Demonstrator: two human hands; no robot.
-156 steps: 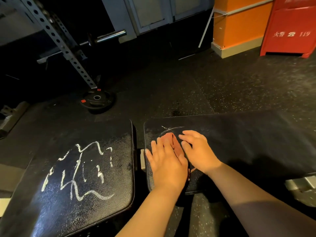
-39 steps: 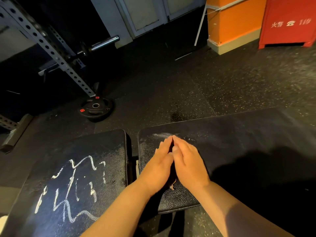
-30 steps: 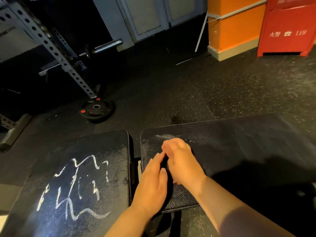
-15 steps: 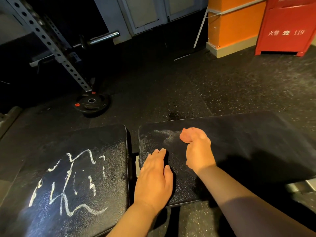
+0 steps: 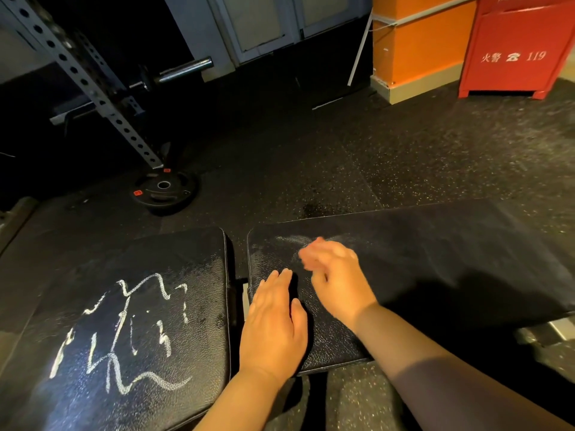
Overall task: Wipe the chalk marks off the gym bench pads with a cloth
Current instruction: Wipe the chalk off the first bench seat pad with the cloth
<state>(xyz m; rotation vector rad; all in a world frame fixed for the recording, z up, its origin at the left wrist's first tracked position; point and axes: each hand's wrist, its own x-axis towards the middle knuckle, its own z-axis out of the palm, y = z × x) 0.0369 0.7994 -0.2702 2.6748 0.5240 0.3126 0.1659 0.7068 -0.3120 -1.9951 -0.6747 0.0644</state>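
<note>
The right hand (image 5: 337,276) has its fingers curled around a bunched pink cloth (image 5: 309,256), which sticks out at the fingertips. This area is motion-blurred, so the exact grip cannot be told. The cloth is over the long bench pad (image 5: 451,262), just beside a faint chalk smear (image 5: 289,241) near the pad's far left corner. Whether cloth and pad touch cannot be told.

The left hand (image 5: 273,326) lies flat on the near left end of the same pad, palm down, fingers straight and together. It holds nothing. The two hands are apart but near each other, and the cloth lies just beyond the left fingertips, to their right.

The short bench pad (image 5: 186,256) lies left of the long one, with a narrow gap between them. Bold white chalk marks (image 5: 124,334) cover its near half, and neither hand touches it.

Surroundings: a speckled rubber floor (image 5: 311,144), a weight plate (image 5: 163,189) at the foot of a perforated rack post (image 5: 84,73), and a red cabinet (image 5: 522,48) at the far right.
</note>
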